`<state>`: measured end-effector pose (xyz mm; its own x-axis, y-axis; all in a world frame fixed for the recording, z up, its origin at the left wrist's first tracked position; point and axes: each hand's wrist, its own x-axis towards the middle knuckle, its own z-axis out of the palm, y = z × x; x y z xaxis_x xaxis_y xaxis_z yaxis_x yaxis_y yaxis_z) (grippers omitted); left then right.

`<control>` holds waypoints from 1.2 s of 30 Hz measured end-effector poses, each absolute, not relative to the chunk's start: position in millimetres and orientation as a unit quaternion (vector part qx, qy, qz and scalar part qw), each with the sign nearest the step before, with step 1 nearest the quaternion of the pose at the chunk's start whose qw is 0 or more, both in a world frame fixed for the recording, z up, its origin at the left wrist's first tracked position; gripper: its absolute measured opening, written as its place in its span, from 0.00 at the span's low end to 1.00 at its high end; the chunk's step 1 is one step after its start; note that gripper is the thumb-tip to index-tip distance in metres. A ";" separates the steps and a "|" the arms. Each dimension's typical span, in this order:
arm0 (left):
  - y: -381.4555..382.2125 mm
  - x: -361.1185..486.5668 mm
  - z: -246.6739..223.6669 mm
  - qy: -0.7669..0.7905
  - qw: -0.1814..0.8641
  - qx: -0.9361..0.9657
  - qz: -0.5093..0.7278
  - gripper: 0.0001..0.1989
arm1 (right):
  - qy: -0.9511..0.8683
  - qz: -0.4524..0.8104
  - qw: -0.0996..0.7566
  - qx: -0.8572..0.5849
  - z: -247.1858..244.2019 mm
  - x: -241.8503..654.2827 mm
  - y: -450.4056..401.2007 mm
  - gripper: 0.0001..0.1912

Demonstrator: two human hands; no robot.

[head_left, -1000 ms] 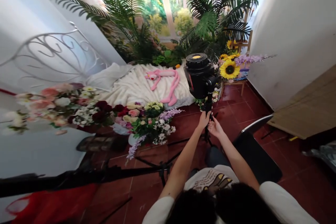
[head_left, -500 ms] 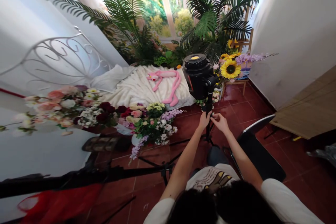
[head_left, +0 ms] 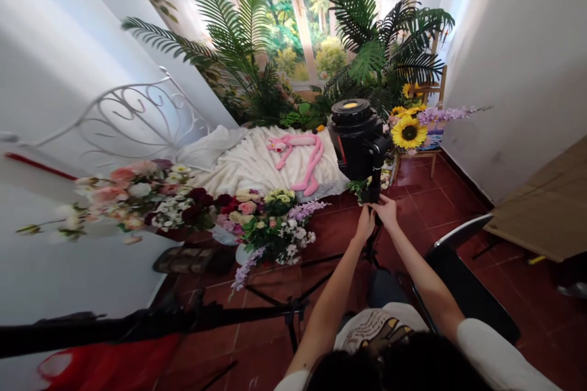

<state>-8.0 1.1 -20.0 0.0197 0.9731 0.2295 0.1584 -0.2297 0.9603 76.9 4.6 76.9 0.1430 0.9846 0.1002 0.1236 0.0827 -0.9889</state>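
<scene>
A black studio light [head_left: 355, 140] with a round top and a small yellow disc stands on a black stand [head_left: 375, 186]. My left hand [head_left: 365, 223] is closed around the stand's pole just below the light. Beside it, my right hand [head_left: 386, 209] is at the same pole, its fingers pressed together at the upper part of the stand; any small part between them is too small to make out. Both hands are close together, nearly touching.
A bed with a cream blanket [head_left: 238, 162] holds a pink plush toy [head_left: 314, 165]. Flower bunches [head_left: 257, 220] stand left of the light, sunflowers [head_left: 408, 131] to its right. A black chair [head_left: 472, 287] is at the right, and a black tripod [head_left: 270, 299] crosses the lower left.
My right hand has moved in closer to the pole and my left hand. The whole view has shifted slightly, so the scene sits lower and further right.
</scene>
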 end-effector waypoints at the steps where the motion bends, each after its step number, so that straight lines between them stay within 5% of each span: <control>1: -0.4 -8.6 -18.1 0.476 0.395 0.597 0.510 0.18 | -0.507 0.413 0.545 -0.525 87.9 77.2 7.3 0.23; 11: -2.5 -4.7 -12.0 0.509 0.363 0.589 0.513 0.21 | -0.579 0.332 0.586 -0.459 193.8 81.5 16.4 0.20; 17: -2.4 -4.7 -16.6 0.498 0.365 0.587 0.524 0.21 | -0.542 0.384 0.603 -0.442 142.8 106.5 -0.4 0.21; 22: -3.2 -5.4 -13.8 0.496 0.378 0.586 0.517 0.20 | -0.505 0.397 0.514 -0.569 55.9 122.5 -31.6 0.17; 26: -3.4 -5.7 -11.9 0.505 0.386 0.580 0.510 0.20 | -0.378 0.504 0.520 -0.577 8.0 110.9 -43.5 0.13; 30: -4.0 -6.3 -8.3 0.504 0.392 0.583 0.502 0.19 | -0.173 0.678 0.531 -0.478 4.5 99.7 -36.3 0.03; 36: -4.1 -7.5 -6.6 0.523 0.398 0.572 0.490 0.19 | -0.069 0.764 0.495 -0.408 13.7 96.6 -36.6 0.11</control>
<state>-7.5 -4.1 -6.6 -0.0274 0.9891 0.1447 0.2076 -0.1360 0.9687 96.6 -36.6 13.7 -0.1766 0.8124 -0.5557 -0.6999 -0.5006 -0.5094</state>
